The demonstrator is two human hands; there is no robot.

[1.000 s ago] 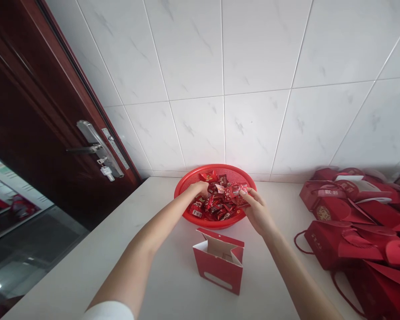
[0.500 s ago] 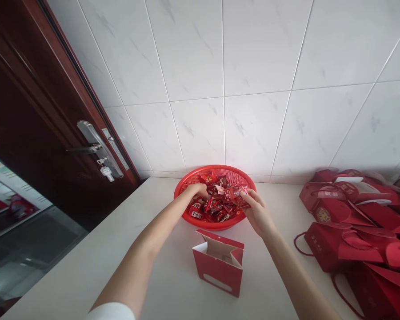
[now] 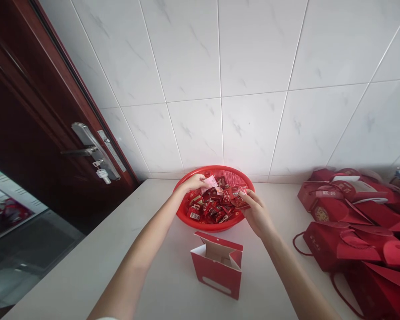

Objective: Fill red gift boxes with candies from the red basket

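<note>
A red plastic basket holds many small wrapped candies, mostly red. Over its left side, my left hand pinches a pink candy packet. My right hand is at the basket's right rim, its thumb and fingers closed on red candy packets. In front of the basket an open red gift box stands upright on the white tabletop, its top flaps apart and its pale inside showing.
Several red gift boxes with cord handles crowd the right side of the table. A white tiled wall rises behind the basket. At left stands a dark wooden door with keys hanging from its lock.
My left hand has come up out of the candies with the pink packet between its fingers. My right hand still holds the red packets in nearly the same place.
</note>
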